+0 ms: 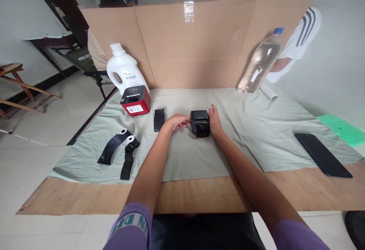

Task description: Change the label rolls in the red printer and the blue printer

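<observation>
A small black portable printer (200,123) sits on the cloth between my two hands. A dark strip hangs from its front. From the left, my left hand (180,121) reaches its side, index finger stretched to it and the other fingers loosely bent. My right hand (216,121) lies along the printer's right side with its fingers stretched out and apart. Left of my left hand lies a flat black strip (159,120). Two partly unrolled rolls of black tape, one farther left (110,148) and one nearer (128,161), have white cores.
At the left stand a red-and-black printer (137,101) and a white detergent bottle (127,69). A clear, blue-capped bottle (261,63) leans on the cardboard screen (196,48), near a white tube (268,91). A phone (322,155) lies right. Behind the screen, a person's sleeve (306,29) shows.
</observation>
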`<state>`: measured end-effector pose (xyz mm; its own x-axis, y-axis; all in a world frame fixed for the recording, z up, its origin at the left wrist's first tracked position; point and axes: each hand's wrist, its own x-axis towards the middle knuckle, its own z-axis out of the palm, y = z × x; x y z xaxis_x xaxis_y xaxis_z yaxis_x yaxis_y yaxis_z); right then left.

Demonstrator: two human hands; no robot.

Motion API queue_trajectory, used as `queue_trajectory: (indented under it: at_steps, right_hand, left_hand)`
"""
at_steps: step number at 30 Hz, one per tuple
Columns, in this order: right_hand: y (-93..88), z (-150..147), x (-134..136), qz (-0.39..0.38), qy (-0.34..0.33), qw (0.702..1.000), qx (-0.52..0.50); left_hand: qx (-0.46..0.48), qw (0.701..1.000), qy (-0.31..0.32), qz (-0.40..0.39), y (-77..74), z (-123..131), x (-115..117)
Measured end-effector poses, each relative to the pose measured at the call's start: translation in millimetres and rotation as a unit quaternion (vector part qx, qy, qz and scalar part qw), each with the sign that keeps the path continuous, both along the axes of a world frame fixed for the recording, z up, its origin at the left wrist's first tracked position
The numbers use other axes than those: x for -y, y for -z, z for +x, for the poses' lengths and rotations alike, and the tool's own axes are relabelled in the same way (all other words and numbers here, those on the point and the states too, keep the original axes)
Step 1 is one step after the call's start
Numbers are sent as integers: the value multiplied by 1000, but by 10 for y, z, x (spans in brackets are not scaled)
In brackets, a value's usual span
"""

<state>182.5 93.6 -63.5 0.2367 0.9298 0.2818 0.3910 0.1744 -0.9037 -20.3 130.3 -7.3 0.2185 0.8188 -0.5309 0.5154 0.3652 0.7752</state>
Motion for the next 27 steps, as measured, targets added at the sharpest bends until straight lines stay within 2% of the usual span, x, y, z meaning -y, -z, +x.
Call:
queue_trajectory:
  at_steps: [8, 13, 17, 20, 22, 24, 27]
  right_hand:
    - [-3, 13, 19, -3, -6, 1000, 3]
    - [-7, -8, 22, -5, -17, 1000, -22]
    - [-26, -12, 37, -10, -33, 999, -31]
    - [-55, -14, 60, 17, -39, 999, -8]
    - [-71, -14, 78, 36, -38, 999, 13]
    - [-89, -3, 87, 38, -39, 998, 26]
    - [-159, 56, 53, 22, -55, 996, 61]
  left_hand:
    - [102, 995, 18, 1, 23, -84, -18]
    - [139, 989, -21, 47, 13, 51, -30]
    - [94, 976, -96, 170, 110, 218, -102]
    - [44, 950, -131, 281, 238, 298, -126]
    - [-31, 926, -145, 346, 308, 325, -109]
    - [-94, 916, -147, 362, 347, 340, -78]
    - [-120, 918, -143, 349, 359, 342, -42]
